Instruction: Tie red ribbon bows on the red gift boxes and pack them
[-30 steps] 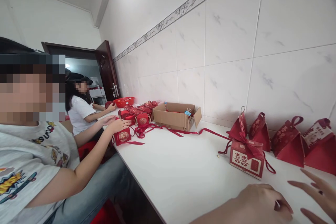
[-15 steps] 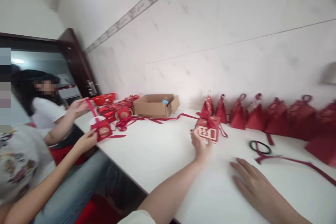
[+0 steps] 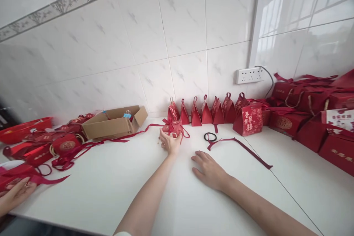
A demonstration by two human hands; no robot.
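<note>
My left hand (image 3: 170, 143) grips a small red gift box (image 3: 174, 127) topped with a ribbon bow, near the table's back edge; my fingers cover much of its front. A cord handle loops out at the box's right side. My right hand (image 3: 209, 170) lies on the white table with its fingers stretched out and nothing in them. Just beyond it are a black ring (image 3: 210, 137) and a loose dark red ribbon (image 3: 250, 151). Behind the held box, several red triangular boxes (image 3: 206, 113) with loops on top stand in a row along the wall.
An open cardboard box (image 3: 110, 123) with a blue clip stands left of my left hand, beside piled red boxes (image 3: 65, 143) and a red basin (image 3: 26, 129). Larger red boxes (image 3: 284, 123) crowd the right. At lower left, a co-worker's hand (image 3: 19, 191) holds another red box.
The view has swung to the right, bringing in the larger red boxes and the wall socket. My left hand still holds the gift box, its printed front now less visible. My right hand stays flat.
</note>
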